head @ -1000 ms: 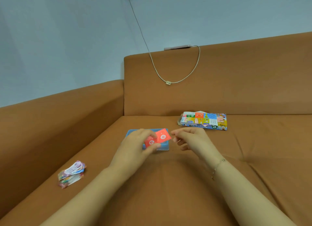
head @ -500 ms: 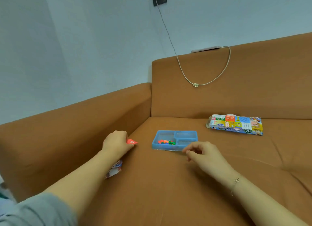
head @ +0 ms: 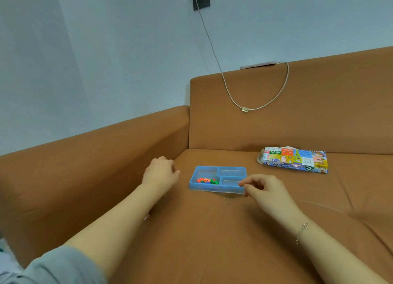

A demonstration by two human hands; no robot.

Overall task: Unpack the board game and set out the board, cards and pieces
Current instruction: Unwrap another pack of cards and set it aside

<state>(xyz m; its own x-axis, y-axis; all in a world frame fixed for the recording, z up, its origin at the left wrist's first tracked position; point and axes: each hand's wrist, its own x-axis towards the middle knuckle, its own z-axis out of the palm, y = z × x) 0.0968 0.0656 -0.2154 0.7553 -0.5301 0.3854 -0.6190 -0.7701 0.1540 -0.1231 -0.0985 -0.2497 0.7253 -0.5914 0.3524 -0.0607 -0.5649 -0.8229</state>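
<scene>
On the sofa (head: pixel 212 230) seat my left hand (head: pixel 160 174) sits at about nine o'clock from the tray (head: pixel 218 191), knuckles up and fingers (head: pixel 175 172) curled under; I cannot tell from here whether they grip anything, since the palm side is hidden. A scrap of card (head: pixel 146 216) peeks out from under that forearm, too little of it showing to say more. The tray lies just beside the hand but apart from it, in the middle of the seat, long axis running nine to three, open side up, with three compartments: the big one at the nine o'clock end holds the small orange and green pieces (head: pixel 207 180), and the two narrow ones at the three o'clock end look empty. My right hand (head: pixel 270 191) is at the tray's near corner toward four o'clock, fingers loosely open, thumb and forefinger close to or just touching the rim, holding nothing I can see. I judge the step in hand is emptying the pieces, and to do it well I would steady the tray with the right fingers and pick the pieces from the big compartment, since soft cushion will tip a light tray. At two o'clock, well apart, the box (head: pixel 294 162) lies flat, long axis also nine to three, its opened flap toward nine o'clock.
</scene>
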